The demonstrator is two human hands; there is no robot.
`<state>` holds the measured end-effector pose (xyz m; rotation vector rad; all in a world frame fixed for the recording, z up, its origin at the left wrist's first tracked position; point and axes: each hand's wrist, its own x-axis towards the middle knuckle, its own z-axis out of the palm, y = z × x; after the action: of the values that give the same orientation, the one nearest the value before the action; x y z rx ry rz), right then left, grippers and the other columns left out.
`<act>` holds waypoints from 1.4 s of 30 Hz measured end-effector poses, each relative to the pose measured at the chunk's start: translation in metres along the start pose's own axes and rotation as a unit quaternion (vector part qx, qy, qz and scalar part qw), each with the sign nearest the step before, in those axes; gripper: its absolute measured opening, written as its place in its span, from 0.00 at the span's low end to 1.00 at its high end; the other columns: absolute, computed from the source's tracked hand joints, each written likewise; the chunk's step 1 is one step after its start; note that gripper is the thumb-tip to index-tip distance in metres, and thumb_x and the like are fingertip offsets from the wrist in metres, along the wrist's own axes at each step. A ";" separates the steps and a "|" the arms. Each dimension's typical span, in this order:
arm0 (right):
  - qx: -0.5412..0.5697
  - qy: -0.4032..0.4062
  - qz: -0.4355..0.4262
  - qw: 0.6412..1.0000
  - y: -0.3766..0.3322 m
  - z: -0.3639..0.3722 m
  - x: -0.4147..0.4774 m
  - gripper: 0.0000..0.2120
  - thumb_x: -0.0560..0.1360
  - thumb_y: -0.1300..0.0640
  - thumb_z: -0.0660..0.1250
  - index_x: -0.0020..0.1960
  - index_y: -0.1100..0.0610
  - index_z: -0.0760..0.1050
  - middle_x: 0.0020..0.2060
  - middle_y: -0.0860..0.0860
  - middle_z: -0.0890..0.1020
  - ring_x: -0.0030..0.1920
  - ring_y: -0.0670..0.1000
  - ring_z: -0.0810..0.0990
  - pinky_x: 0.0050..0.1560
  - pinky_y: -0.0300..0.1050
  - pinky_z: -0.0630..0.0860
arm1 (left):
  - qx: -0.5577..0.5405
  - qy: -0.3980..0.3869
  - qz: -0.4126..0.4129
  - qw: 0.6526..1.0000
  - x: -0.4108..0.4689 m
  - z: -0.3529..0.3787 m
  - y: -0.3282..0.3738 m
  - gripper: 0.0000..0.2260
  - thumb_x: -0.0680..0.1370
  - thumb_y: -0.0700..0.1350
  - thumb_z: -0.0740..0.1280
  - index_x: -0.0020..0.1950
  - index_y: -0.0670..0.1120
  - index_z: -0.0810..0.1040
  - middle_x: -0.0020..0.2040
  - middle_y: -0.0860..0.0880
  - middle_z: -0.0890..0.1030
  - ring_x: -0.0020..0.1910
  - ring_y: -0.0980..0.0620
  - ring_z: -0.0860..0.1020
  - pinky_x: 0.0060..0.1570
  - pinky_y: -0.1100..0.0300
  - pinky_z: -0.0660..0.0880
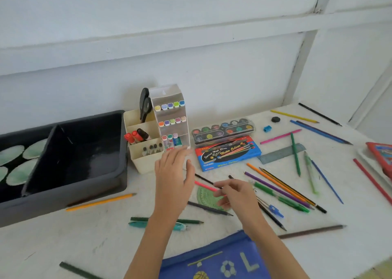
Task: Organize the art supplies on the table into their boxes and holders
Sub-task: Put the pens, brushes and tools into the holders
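Past the blue pouch (pixel 214 257), right fingers (pixel 219 186) pinch a black pencil (pixel 206 180), left fingers (pixel 169 157) open

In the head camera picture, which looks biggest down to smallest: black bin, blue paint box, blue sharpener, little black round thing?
1. black bin
2. blue paint box
3. blue sharpener and little black round thing: they look about alike, so I can't rank them.

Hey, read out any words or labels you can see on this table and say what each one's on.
"Special High Class Water Colour": blue paint box.
"12 COLOURS", probably: same box, lower left corner.
"L": blue pouch.
Brand strip on the paint box, print on the red box: too blurred to read.
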<state>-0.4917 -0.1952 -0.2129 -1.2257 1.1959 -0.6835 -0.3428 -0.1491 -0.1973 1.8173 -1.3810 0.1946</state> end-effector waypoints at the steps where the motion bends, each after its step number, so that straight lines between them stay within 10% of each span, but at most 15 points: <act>1: -0.024 0.037 -0.031 0.999 0.006 -0.001 -0.003 0.13 0.76 0.68 0.58 0.44 0.59 0.81 0.36 0.56 0.83 0.30 0.49 0.77 0.31 0.38 0.74 | -0.014 -0.007 -0.009 1.000 -0.009 0.001 -0.004 0.13 0.77 0.45 0.57 0.56 0.48 0.78 0.56 0.53 0.79 0.58 0.55 0.71 0.59 0.75 0.55; 8: -0.320 0.119 -0.212 0.916 0.021 -0.007 0.024 0.11 0.77 0.63 0.62 0.55 0.55 0.80 0.47 0.50 0.81 0.49 0.48 0.76 0.49 0.39 0.73 | -0.117 -0.010 -0.147 0.982 -0.050 0.001 -0.014 0.13 0.76 0.34 0.63 0.52 0.51 0.79 0.48 0.63 0.77 0.50 0.60 0.73 0.53 0.48 0.74; 16: -0.595 0.038 -0.220 0.772 0.017 0.007 0.044 0.10 0.79 0.56 0.61 0.56 0.53 0.80 0.51 0.51 0.77 0.54 0.52 0.72 0.45 0.43 0.67 | -0.131 -0.056 -0.149 0.979 -0.068 0.006 -0.018 0.13 0.75 0.34 0.63 0.46 0.52 0.79 0.45 0.62 0.78 0.50 0.62 0.73 0.55 0.51 0.72; 32: -0.345 0.013 -0.229 0.910 0.023 -0.054 0.000 0.19 0.78 0.60 0.64 0.68 0.54 0.70 0.47 0.49 0.78 0.44 0.45 0.72 0.50 0.37 0.72 | -0.157 -0.074 -0.189 0.967 -0.077 0.041 0.038 0.15 0.75 0.32 0.63 0.44 0.53 0.79 0.45 0.61 0.79 0.50 0.63 0.73 0.47 0.72 0.67; 42: -0.263 0.077 -0.165 0.948 0.035 -0.132 -0.016 0.08 0.75 0.60 0.68 0.52 0.51 0.75 0.43 0.44 0.75 0.38 0.41 0.74 0.40 0.28 0.71 | -0.183 -0.102 -0.148 0.967 -0.083 0.088 0.096 0.14 0.75 0.33 0.63 0.46 0.52 0.80 0.45 0.60 0.80 0.51 0.64 0.74 0.49 0.73 0.67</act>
<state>-0.6268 -0.2154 -0.2287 -1.8774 1.3671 -0.7382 -0.4868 -0.1533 -0.2524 1.7319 -1.1671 -0.3898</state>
